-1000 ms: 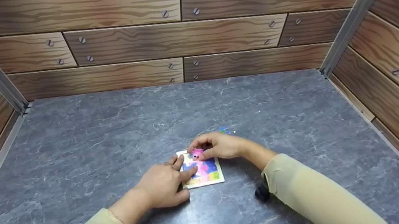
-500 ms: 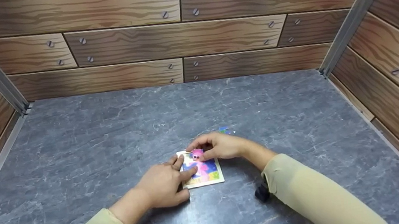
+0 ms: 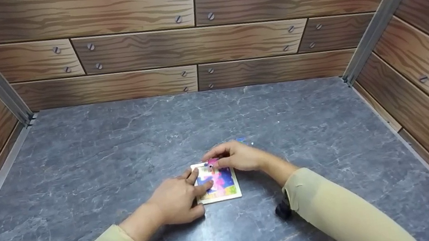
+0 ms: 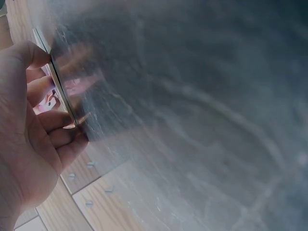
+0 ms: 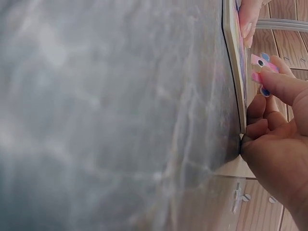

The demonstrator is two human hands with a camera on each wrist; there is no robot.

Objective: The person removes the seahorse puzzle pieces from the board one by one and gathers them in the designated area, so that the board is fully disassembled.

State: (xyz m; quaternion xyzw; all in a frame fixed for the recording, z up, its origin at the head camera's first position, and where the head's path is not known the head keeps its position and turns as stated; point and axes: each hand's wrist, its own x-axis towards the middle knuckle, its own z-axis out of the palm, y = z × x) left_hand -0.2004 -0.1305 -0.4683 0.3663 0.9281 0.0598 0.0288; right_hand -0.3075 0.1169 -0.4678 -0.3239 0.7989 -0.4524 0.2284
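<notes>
A small framed jigsaw puzzle [image 3: 228, 197] with a pink, blue and yellow picture lies flat on the grey table. My left hand [image 3: 177, 200] holds its left side, index finger stretched over the picture and thumb by the near corner. In the left wrist view, the left hand's fingers [image 4: 55, 120] bend over the board's edge. Above the board's far part, my right hand [image 3: 240, 157] pinches a pink puzzle piece [image 3: 212, 162]. The right wrist view shows this jigsaw piece [image 5: 269, 65], with an eye and blue knobs, tilted between thumb and fingers, apart from the board.
Behind the right hand lies a blue puzzle piece [image 3: 241, 139], partly hidden, with a tiny white speck nearby. A black object [image 3: 282, 210] sits under the right sleeve cuff. Wood-patterned walls [image 3: 139, 49] and metal corner posts enclose the table.
The pink puzzle piece has tilted and shifted slightly in my right hand's pinch. My left hand stays on the board. The head view has tipped up slightly.
</notes>
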